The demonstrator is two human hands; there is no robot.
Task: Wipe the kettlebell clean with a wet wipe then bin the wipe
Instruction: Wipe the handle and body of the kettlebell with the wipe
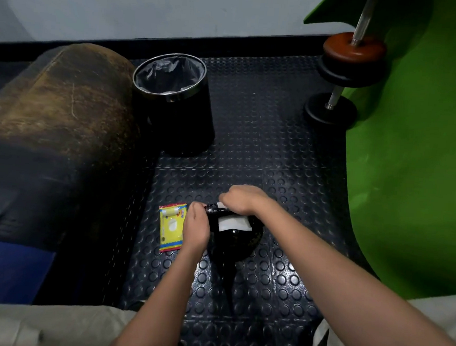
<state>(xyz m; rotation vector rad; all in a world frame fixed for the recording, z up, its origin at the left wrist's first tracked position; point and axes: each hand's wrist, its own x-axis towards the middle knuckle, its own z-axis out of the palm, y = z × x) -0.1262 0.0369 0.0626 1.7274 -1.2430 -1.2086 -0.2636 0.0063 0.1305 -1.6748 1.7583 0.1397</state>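
Low centre of the frame: my two bare hands meet over a black kettlebell (233, 240) that sits on the dark studded rubber floor (263, 153). My right hand (242, 201) is curled closed over the top of the kettlebell, at its handle, with a white wet wipe (234, 223) pinned beneath it; a scrap of white shows above my knuckles, and the larger flap of the wipe hangs below my wrist, draped flat against the glossy upper face of the bell. My left hand (196, 226) presses against the bell's left shoulder, fingers folded inward toward the handle; whether they are gripping the handle or only bracing against it I cannot tell from here.

Just left of my left hand, touching its edge in the picture, a yellow wet-wipe pack (170, 227) lies flat on the floor, red trim along its short ends.

Above the hands, at upper centre, a black round bin (182, 121) stands upright with a chrome rim and a grey liner, well apart from the kettlebell. A worn brown padded bench (64, 102) fills the left side. At upper right, dumbbells (334, 99) rest against a green wall (411, 158). My pale trouser legs (35, 324) edge the bottom of the frame.
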